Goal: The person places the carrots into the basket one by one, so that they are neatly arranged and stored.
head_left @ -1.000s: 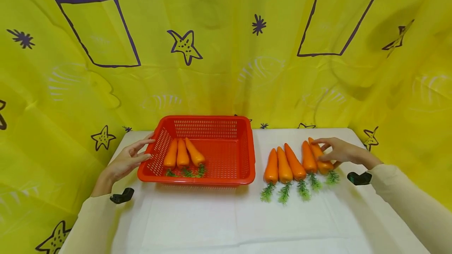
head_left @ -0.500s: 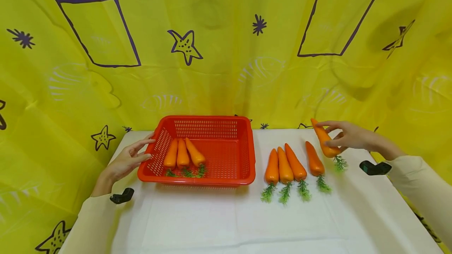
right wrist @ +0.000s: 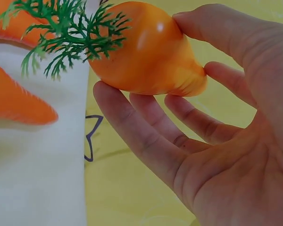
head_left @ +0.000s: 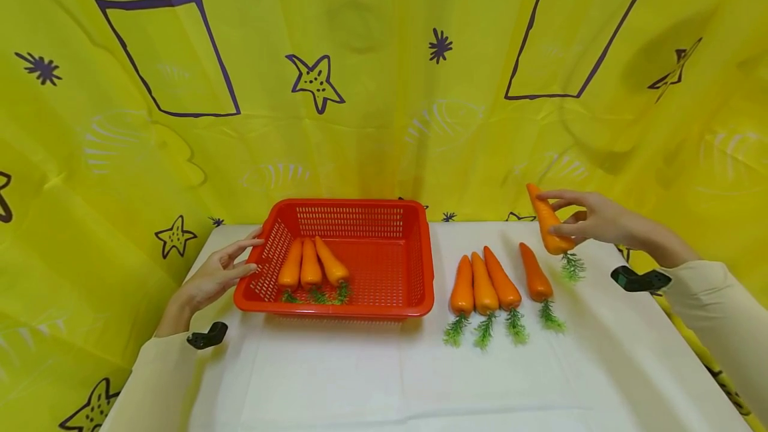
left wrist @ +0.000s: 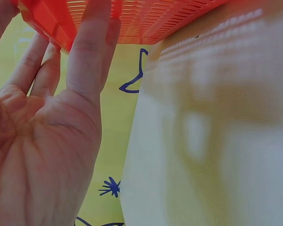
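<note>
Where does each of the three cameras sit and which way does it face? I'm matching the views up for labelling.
Head: looks forward and down at the table; both hands and sleeves show.
Left wrist: looks along the palm; left hand fingers touch the red basket.
Right wrist: looks along the palm; right hand holds a carrot.
Shared: that carrot and basket also show in the head view.

Eight carrots (head_left: 503, 280), one red basket (head_left: 420, 252), two hands (head_left: 591, 219).
</note>
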`<state>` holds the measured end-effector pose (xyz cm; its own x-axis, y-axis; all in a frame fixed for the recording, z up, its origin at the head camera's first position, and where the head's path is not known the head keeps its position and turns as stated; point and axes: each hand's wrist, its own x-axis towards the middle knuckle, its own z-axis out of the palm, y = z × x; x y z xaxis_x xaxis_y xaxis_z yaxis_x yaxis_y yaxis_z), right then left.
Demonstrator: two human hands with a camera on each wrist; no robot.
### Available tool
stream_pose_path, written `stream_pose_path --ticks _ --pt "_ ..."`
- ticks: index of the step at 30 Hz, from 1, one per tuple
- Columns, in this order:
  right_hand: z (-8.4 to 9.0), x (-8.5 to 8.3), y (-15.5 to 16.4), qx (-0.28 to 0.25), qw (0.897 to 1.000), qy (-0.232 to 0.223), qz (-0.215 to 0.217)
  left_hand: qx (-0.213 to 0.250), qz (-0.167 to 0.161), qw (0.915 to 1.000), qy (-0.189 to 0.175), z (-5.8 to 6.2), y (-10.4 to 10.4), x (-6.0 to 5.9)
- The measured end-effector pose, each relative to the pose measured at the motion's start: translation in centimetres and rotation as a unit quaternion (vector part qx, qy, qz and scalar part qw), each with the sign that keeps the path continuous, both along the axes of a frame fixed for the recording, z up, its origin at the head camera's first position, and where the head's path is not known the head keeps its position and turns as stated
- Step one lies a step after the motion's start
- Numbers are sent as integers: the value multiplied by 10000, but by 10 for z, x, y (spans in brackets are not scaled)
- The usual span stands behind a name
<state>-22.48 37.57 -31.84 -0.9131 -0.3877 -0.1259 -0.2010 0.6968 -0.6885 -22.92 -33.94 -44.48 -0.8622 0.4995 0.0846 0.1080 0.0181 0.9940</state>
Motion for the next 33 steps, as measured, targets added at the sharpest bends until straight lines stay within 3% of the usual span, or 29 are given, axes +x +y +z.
stream_pose_path --ticks 8,17,33 --pt "1 -4 -12 21 10000 -84 -9 57 -35 10000 -14 1 -1 0" --pt "11 -13 -39 -137 9993 -168 310 2 2 10000 -23 2 -1 1" --pt "26 -40 -113 5 9945 -138 1036 -43 19 10000 -28 -2 -1 -1"
